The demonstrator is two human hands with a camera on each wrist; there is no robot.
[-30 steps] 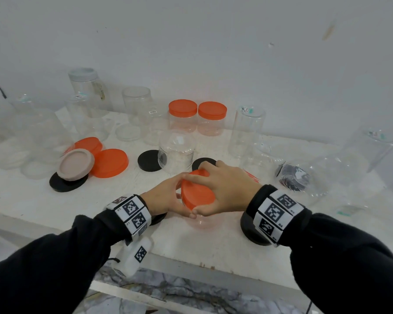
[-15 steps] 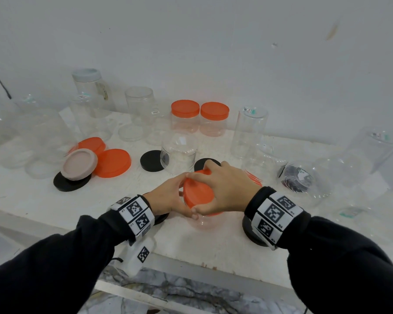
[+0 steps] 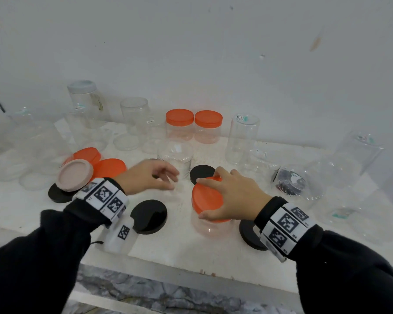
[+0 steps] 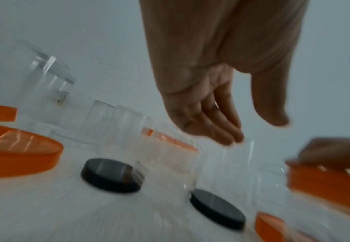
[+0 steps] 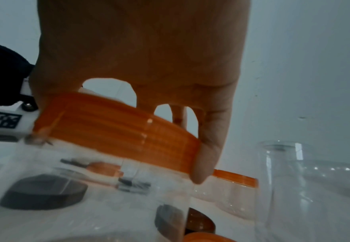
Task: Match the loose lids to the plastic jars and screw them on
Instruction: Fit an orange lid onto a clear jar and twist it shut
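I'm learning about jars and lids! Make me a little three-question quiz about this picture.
1. True or false: the right hand holds the orange lid that sits on a clear jar.
2. Which lid lies on the table between the two wrists? A) black lid B) pink lid C) clear lid
3. Fill in: the left hand has nothing in its grip; it is ____.

Key: 1 true. 2 A, the black lid; the pink lid is far to the left. 3 empty.
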